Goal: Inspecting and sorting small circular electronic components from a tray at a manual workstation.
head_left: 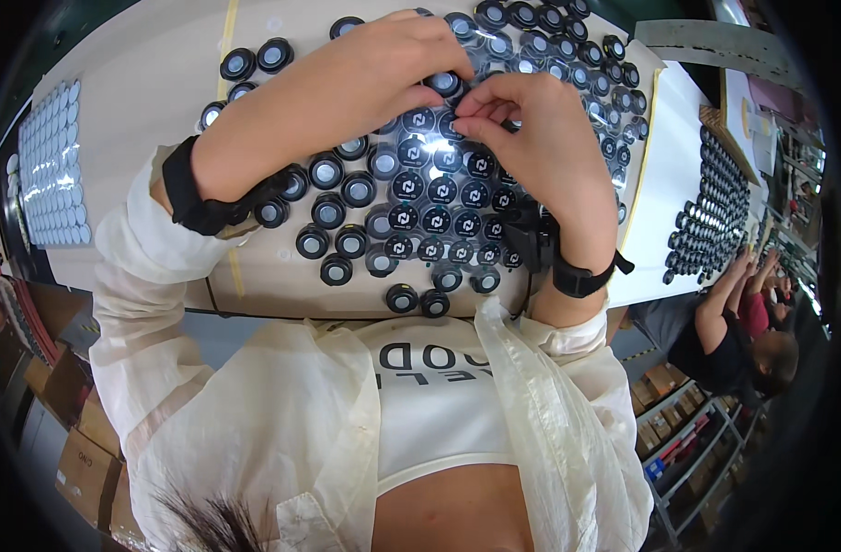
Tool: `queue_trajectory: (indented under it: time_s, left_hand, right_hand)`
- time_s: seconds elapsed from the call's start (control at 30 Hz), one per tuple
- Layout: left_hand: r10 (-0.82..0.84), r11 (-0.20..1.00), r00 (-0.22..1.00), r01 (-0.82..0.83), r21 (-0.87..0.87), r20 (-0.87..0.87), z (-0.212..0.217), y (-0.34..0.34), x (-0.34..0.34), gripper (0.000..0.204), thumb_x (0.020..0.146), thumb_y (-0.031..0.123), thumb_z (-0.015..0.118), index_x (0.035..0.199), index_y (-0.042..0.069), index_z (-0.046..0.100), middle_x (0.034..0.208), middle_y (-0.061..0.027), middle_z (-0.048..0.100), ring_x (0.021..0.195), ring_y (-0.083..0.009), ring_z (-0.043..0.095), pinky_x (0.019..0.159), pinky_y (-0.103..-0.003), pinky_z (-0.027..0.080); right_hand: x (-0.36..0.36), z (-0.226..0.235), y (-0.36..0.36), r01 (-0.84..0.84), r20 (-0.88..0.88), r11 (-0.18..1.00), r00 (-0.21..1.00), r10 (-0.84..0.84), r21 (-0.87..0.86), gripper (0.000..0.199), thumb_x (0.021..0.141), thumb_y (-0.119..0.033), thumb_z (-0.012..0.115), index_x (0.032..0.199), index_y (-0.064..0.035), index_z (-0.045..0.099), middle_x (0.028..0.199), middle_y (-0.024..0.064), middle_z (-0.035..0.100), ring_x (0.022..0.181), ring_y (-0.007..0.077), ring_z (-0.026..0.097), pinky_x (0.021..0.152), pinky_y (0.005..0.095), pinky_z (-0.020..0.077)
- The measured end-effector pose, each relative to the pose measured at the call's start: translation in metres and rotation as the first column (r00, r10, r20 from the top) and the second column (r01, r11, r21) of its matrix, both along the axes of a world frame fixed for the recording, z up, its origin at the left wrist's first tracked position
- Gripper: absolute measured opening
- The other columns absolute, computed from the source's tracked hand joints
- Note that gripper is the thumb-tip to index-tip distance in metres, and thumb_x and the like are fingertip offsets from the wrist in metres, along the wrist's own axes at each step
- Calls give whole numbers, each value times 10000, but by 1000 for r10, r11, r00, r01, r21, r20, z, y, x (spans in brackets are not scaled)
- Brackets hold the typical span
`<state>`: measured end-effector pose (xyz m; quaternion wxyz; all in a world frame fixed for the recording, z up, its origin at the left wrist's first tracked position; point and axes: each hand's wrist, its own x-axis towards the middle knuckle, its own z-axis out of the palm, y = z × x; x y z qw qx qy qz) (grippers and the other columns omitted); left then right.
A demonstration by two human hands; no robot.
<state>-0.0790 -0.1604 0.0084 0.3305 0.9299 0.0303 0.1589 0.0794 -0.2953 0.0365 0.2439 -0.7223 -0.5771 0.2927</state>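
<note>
1. Beige covering is spread over the table (154, 110), on whose middle the clear plastic sheet (422, 203) is laid. If the table were bumped, rows might be shaken out of line.
2. Cardboard boxes (87, 469) are stacked off the table, well below and left of the clear plastic sheet; their contents are not shown.
3. Within the sheet's outline, printed caps (442, 190) are gathered in rows; whether pockets are formed in it cannot be told. Were it dragged by a wrist, the rows could be skewed.
4. A pale disc sheet (57, 166), well left of the clear plastic sheet, is covered with rows of round discs.
5. The left hand (397, 63) is held at the sheet's far left part, a grey-topped cap (444, 85) apparently pinched between thumb and forefinger. The right hand (535, 106) is poised just right of it, over the sheet, thumb and forefinger brought close; whether anything is gripped cannot be told. Neighbouring caps could be nudged by crowded fingertips.
6. Loose caps (328, 210) are scattered left of the sheet; by the left forearm, some could be swept aside.
</note>
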Motion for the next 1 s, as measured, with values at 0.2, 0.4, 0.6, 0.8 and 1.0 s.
queue_trajectory:
  time_s: [0.2, 0.4, 0.6, 0.8, 1.0]
  left_hand:
    - [31, 999, 999, -30, -28, 23, 0, -1, 2, 292, 779, 53, 725, 1061, 18, 654, 1053, -103, 653, 993, -313, 613, 877, -402, 487]
    - [78, 997, 997, -78, 9, -21, 3, -5, 5, 315, 761, 38, 731, 1070, 27, 671, 1010, -101, 665, 970, -309, 619, 860, -399, 493]
    - [102, 994, 995, -102, 31, -15, -1, -9, 0, 336, 765, 30, 733, 1095, 41, 674, 994, -99, 666, 918, -299, 628, 831, -383, 508]
    - [110, 931, 989, -138, -339, -102, 23, -10, -8, 301, 846, -40, 691, 1136, 22, 636, 1051, -82, 663, 941, -184, 677, 856, -296, 543]
    - [222, 581, 973, -79, -810, 64, 24, -32, -26, 495, 804, -97, 699, 1258, -35, 508, 1249, -163, 601, 1187, -263, 616, 991, -360, 522]
  right_hand:
    - [-6, -1, 1, 51, 38, 999, 998, -52, 19, 118, 755, -31, 756, 858, 18, 724, 750, 129, 710, 681, 215, 687, 673, 304, 539]
    - [2, 1, 3, -65, 48, 997, 997, 68, -52, 107, 792, -25, 742, 883, 18, 703, 754, 88, 696, 659, 149, 646, 646, 273, 520]
    - [-9, 23, -13, -104, 38, 994, 994, 102, 35, 90, 798, -23, 739, 858, 9, 679, 778, 86, 671, 700, 163, 622, 681, 286, 504]
    - [-2, 48, -34, 193, -295, 972, 944, -146, 137, 129, 829, -23, 738, 906, -5, 636, 874, 21, 644, 830, 105, 592, 774, 242, 433]
    - [-11, 23, -28, 333, -847, 941, 515, -131, 57, 152, 868, 3, 721, 987, 15, 628, 907, 44, 670, 873, 90, 625, 771, 215, 498]
